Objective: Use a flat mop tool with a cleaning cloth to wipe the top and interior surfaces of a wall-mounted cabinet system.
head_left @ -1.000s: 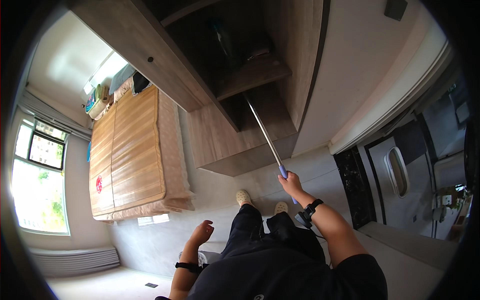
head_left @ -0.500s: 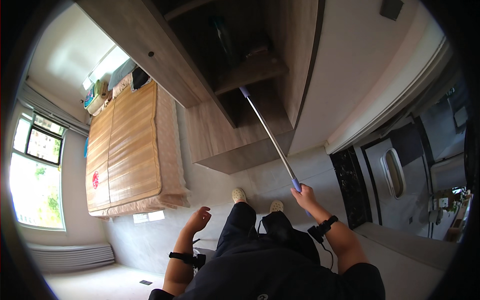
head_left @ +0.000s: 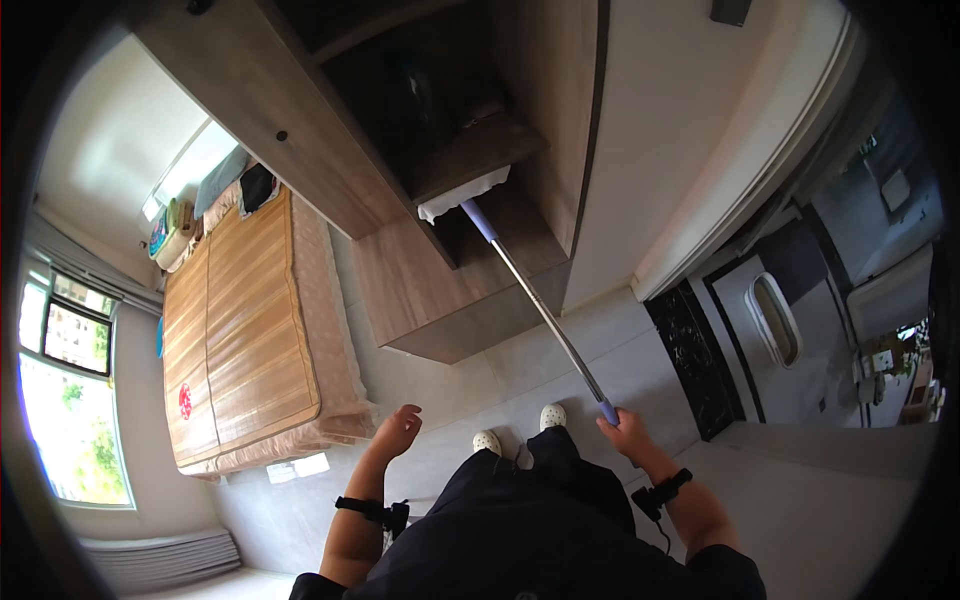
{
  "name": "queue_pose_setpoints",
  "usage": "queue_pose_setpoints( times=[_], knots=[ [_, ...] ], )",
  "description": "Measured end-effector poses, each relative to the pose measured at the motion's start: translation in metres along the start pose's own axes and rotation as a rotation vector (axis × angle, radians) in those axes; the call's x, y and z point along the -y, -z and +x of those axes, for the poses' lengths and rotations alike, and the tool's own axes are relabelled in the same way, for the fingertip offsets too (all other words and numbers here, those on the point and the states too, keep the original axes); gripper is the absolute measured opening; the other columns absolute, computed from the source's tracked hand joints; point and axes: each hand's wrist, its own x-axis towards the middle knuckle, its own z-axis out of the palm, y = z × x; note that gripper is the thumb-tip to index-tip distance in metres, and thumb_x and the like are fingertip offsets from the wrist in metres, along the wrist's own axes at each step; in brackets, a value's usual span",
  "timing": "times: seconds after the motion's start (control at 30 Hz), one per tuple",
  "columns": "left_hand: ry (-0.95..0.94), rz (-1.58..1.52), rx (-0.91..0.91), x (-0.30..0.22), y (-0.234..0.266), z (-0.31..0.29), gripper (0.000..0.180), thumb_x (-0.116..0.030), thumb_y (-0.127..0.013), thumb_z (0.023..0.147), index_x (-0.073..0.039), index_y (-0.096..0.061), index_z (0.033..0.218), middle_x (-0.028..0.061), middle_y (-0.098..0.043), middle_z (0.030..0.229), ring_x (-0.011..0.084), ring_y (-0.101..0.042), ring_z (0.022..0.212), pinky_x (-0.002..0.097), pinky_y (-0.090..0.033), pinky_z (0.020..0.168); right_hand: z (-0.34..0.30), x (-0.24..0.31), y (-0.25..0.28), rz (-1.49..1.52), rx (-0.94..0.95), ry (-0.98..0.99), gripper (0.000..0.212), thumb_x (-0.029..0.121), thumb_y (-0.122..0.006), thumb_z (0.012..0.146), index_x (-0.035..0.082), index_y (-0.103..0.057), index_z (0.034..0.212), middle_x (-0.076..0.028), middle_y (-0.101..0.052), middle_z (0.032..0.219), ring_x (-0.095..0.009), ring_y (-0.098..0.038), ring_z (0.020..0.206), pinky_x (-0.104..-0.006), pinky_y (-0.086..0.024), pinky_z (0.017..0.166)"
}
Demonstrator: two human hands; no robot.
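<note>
My right hand (head_left: 627, 434) is wrapped round the lavender grip at the near end of a long-handled flat mop (head_left: 545, 311). Its metal pole slants away to the far left, into an open wooden cabinet (head_left: 440, 285). There the white cloth head (head_left: 464, 192) lies along the front edge of a shelf (head_left: 480, 155). My left hand (head_left: 398, 432) hangs free at my left side, fingers loosely bent and apart, with nothing in it.
To the left stands a bed (head_left: 245, 320) with a bamboo mat and piled bedding at its far end. A doorway with a dark threshold (head_left: 690, 355) is on the right. Inside the cabinet, a bottle-like item is dim.
The mop head, hidden inside the cabinet before, now shows at the shelf's front edge. My right hand has drawn the pole back toward me. The left hand stays empty.
</note>
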Motion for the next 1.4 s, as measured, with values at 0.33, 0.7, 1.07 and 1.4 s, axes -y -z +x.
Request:
queue_pose_setpoints(
  times=[0.33,0.7,1.07,1.4],
  knots=[
    [0.052,-0.029,-0.052,0.036,0.008,-0.033,0.023,-0.013,-0.054,0.078,-0.003,-0.054,0.097,0.0138,-0.061,0.075,0.0280,-0.060,0.073,0.0346,-0.047,0.064,0.068,0.024,-0.028,0.091,-0.074,0.129,0.027,0.020,-0.059,0.077,-0.001,-0.048,0.063,-0.011,-0.047,0.050,-0.021,-0.045,0.045,-0.0323,-0.038,0.046],
    [0.220,-0.088,-0.048,0.055,-0.011,-0.064,0.026,-0.018,-0.055,0.078,-0.004,-0.054,0.100,0.0119,-0.062,0.076,0.0270,-0.060,0.074,0.0332,-0.047,0.066,0.155,0.036,-0.039,0.244,-0.081,-0.047,0.025,0.021,-0.058,0.079,0.004,-0.048,0.064,-0.001,-0.046,0.050,-0.010,-0.042,0.039,-0.0265,-0.035,0.038],
    [0.186,-0.059,0.030,0.046,-0.021,-0.043,0.027,-0.016,-0.054,0.078,-0.004,-0.054,0.102,0.0131,-0.060,0.074,0.0227,-0.059,0.071,0.0305,-0.046,0.064,0.134,0.030,-0.003,0.438,-0.002,-0.171,0.024,0.021,-0.059,0.079,0.006,-0.047,0.066,0.001,-0.041,0.048,-0.008,-0.039,0.037,-0.0245,-0.033,0.035],
    [0.071,-0.065,0.004,0.045,-0.027,-0.027,0.022,-0.013,-0.054,0.079,-0.004,-0.054,0.100,0.0119,-0.060,0.075,0.0233,-0.059,0.072,0.0317,-0.047,0.065,0.039,0.001,0.022,0.204,-0.063,-0.100,0.028,0.022,-0.060,0.077,0.003,-0.047,0.062,0.000,-0.043,0.048,-0.008,-0.040,0.042,-0.0267,-0.034,0.040]
  ],
)
